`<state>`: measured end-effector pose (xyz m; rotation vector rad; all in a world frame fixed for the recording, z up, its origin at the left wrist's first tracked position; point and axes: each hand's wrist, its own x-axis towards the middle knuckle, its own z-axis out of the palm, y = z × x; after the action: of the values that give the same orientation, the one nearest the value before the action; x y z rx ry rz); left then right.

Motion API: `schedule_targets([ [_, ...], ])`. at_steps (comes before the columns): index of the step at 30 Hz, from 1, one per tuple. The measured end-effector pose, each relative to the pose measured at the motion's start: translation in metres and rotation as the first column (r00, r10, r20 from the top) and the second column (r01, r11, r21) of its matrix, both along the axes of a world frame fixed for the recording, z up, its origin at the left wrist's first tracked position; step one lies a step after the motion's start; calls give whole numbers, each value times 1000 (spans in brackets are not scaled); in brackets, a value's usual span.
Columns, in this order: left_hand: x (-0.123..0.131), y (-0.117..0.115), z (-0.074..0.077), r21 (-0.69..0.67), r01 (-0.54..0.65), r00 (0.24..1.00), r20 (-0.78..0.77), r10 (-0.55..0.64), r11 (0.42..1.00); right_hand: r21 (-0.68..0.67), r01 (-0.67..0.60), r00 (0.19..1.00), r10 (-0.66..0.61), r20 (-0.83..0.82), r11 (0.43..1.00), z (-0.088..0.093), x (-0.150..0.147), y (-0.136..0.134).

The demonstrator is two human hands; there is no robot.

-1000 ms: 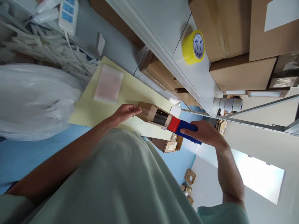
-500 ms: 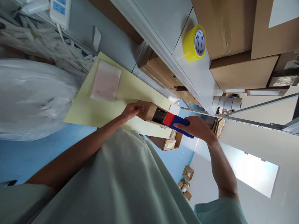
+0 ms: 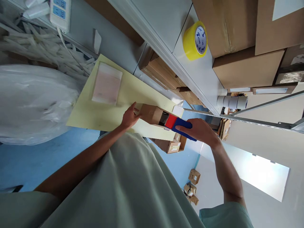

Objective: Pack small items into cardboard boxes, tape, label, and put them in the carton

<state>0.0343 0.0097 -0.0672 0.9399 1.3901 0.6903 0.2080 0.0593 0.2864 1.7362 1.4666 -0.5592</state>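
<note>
A narrow brown cardboard box (image 3: 151,114) lies on the pale yellow board (image 3: 104,117) in front of me. My left hand (image 3: 130,116) is at its left end, fingers apart, with a fingertip close to or touching the cardboard. My right hand (image 3: 200,130) grips a flat blue and red object (image 3: 182,127), thumb on top and fingers hidden beneath. The object's red end meets the right side of the box, beside a dark, shiny patch (image 3: 163,118). I cannot make out what that patch is. A pinkish-white flat packet (image 3: 107,84) lies on the board to the left.
A yellow tape roll (image 3: 195,41) stands on the grey shelf, near large cartons (image 3: 228,28). Grey-white rolls (image 3: 232,102) sit farther along. A power strip (image 3: 60,14) and its cord are upper left, above a large plastic-wrapped bundle (image 3: 35,104). An open carton (image 3: 169,145) sits below the board.
My left hand has loosened from its pinch on the box's end, and its fingers have spread. The dark patch between the cardboard and the red end has become shorter. My right hand keeps its grip.
</note>
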Motion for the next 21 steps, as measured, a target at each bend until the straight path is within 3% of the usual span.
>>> schedule_targets([
  [3,-4,-14,15,159,-8,993,114,-10,987,5,3,1000,-3,0,1000,1,2,-2],
  [6,2,-32,41,377,9,961,254,-112,926,3,15,1000,-15,10,1000,3,1,-4],
  [8,13,-40,53,423,59,947,262,-184,904,-2,29,999,-29,17,1000,5,-3,-5],
  [10,25,-45,54,414,107,951,221,-214,904,-6,37,999,-36,21,999,6,-7,-5],
  [16,36,-46,33,378,174,979,34,-201,910,-3,1,1000,-1,30,1000,8,-13,-9],
  [21,34,-47,46,500,226,959,35,-281,836,6,-13,999,13,45,1000,9,-13,-12],
])
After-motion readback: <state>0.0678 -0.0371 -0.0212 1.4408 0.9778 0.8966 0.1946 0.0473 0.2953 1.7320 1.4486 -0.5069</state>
